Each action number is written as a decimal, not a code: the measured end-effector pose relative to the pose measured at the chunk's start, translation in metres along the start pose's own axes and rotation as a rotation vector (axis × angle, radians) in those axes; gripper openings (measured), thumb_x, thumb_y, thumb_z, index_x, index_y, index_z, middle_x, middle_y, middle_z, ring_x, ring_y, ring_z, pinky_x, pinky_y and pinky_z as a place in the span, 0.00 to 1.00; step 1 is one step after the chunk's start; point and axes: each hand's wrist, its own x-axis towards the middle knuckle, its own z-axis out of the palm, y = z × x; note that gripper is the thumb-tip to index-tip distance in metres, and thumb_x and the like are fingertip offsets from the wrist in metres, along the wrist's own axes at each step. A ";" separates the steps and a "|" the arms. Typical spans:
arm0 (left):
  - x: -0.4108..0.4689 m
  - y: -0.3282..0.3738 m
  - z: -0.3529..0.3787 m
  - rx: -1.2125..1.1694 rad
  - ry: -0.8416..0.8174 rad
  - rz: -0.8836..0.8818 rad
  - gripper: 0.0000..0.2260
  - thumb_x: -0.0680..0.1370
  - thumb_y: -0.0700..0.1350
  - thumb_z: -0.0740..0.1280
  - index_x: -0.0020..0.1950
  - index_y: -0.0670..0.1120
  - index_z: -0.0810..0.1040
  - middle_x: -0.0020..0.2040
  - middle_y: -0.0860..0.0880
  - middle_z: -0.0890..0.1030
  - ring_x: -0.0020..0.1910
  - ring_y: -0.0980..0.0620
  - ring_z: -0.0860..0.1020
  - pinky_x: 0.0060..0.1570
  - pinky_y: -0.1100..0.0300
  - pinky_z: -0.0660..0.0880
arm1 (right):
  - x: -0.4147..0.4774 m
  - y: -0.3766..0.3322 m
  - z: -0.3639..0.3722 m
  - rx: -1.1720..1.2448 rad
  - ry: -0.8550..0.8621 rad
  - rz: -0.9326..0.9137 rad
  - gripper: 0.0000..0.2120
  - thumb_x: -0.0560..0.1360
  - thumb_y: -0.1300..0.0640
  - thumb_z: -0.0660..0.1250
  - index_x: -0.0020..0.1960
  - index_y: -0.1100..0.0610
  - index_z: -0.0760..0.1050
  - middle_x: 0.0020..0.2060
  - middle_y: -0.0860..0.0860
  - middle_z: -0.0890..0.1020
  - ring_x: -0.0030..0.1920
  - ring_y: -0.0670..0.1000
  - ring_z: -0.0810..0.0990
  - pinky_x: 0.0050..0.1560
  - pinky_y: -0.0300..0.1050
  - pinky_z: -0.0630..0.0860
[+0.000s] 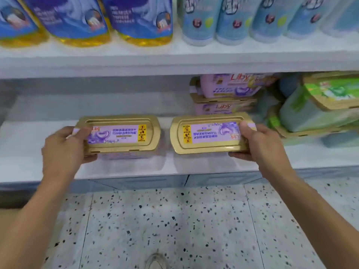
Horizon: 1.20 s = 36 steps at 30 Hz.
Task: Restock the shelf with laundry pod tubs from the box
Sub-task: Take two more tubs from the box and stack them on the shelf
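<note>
Two laundry pod tubs with gold lids and purple labels sit side by side at the front of the white lower shelf [29, 144]. My left hand [64, 150] grips the left end of the left tub [121, 133]. My right hand [260, 142] grips the right end of the right tub [209, 133]. Behind the right tub, two more purple tubs [225, 94] are stacked at the back of the shelf. The box is out of view.
Green-labelled tubs [320, 105] are piled on the shelf's right side. Blue-and-yellow detergent bottles [77, 20] and pale blue bottles [233, 20] stand on the upper shelf. A speckled terrazzo floor [165, 220] lies below, with a shoe tip [155, 261] at the bottom edge.
</note>
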 end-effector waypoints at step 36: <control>-0.184 -0.033 0.164 -0.061 -0.418 0.296 0.21 0.66 0.63 0.73 0.56 0.63 0.72 0.57 0.69 0.76 0.64 0.59 0.75 0.64 0.56 0.71 | 0.031 0.099 -0.007 0.027 -0.349 -0.634 0.33 0.64 0.65 0.82 0.65 0.52 0.75 0.55 0.43 0.86 0.55 0.42 0.84 0.53 0.37 0.80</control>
